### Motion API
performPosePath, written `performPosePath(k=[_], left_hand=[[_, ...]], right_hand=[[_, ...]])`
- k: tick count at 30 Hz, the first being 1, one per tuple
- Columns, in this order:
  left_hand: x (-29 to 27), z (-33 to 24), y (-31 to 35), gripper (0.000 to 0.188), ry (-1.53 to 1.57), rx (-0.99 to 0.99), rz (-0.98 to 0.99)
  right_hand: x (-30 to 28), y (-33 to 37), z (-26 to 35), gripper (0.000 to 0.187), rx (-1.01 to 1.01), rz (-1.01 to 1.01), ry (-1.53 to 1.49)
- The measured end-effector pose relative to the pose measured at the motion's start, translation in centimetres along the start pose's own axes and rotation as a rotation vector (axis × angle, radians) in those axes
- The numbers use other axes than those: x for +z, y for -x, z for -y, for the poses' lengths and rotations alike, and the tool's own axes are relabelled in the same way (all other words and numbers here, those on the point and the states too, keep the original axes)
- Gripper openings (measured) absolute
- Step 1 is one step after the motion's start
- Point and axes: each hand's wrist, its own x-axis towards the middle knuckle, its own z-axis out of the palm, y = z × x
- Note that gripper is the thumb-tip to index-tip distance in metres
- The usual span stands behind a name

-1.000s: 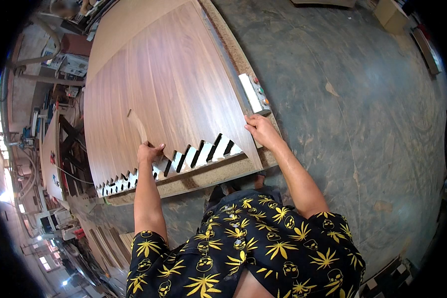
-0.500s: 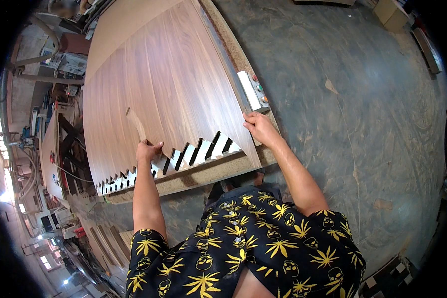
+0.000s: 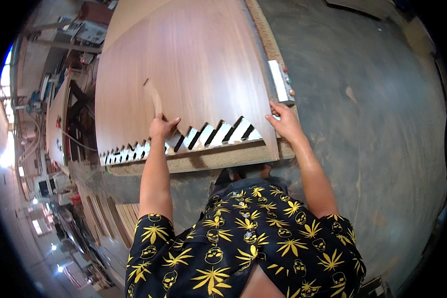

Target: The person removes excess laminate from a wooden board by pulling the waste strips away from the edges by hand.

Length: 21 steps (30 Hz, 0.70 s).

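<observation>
A large wood-grain panel (image 3: 193,64) lies before me on a thick board base. Its near edge is cut into pointed teeth, with white patches and dark slanting slots (image 3: 214,136) showing between them. At this toothed edge, my left hand (image 3: 163,127) closes on the panel, thumb stretched to the right; its fingertips are partly hidden. A narrow pale strip (image 3: 155,98) runs from those fingers up across the panel face. My right hand (image 3: 284,121) grips the panel's right edge, above a thin pointed end (image 3: 270,149) that reaches toward me.
A white control box with coloured buttons (image 3: 281,82) sits just beyond my right hand. The board base (image 3: 228,156) sticks out on the near side. At left stand another worktable (image 3: 58,124), hoses and machines; wooden strips (image 3: 109,218) lie on the floor below.
The view has shifted, so the panel and both hands appear farther up and right. Both hands keep the same places on the panel.
</observation>
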Motion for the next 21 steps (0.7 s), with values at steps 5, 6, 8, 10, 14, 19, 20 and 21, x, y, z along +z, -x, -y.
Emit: performPosePath(k=[5,6,8,10,14,19,20,21], left_hand=[[-1.0,-1.6,2.4,0.07,-0.022,-0.046,-0.049],[-1.0,-1.4,2.7,0.071,-0.007,-0.043,-0.055],[-1.2,-1.2,3.2,0.072,-0.02,-0.053,-0.049],[-1.1,-1.4,3.3,0.074,-0.004,-0.037,-0.063],[0.2,0.3,2.6,0.085,-0.004,0.036,-0.129],[0.4,2.1,3.1,0.095,0.041,0.129,-0.139],[1.7,3.3,2.7,0.093,0.067,0.159,-0.219],[2.2,3.4,2.5,0.091,0.064,0.217,-0.219]], right_hand=[[0.7,0.1,0.4,0.055,-0.009,0.003,0.066],[1.1,0.1,0.5,0.055,-0.012,0.0,0.105],[1.7,0.1,0.8,0.055,0.009,-0.012,0.159],[2.0,0.1,0.8,0.055,0.007,-0.04,0.204],[2.7,-0.3,0.6,0.053,0.049,-0.069,0.275],[5.2,-0.3,2.6,0.056,0.107,-0.14,0.465],[6.3,-0.3,3.1,0.058,0.105,-0.156,0.542],[7.4,-0.1,2.1,0.058,0.065,-0.287,0.776]])
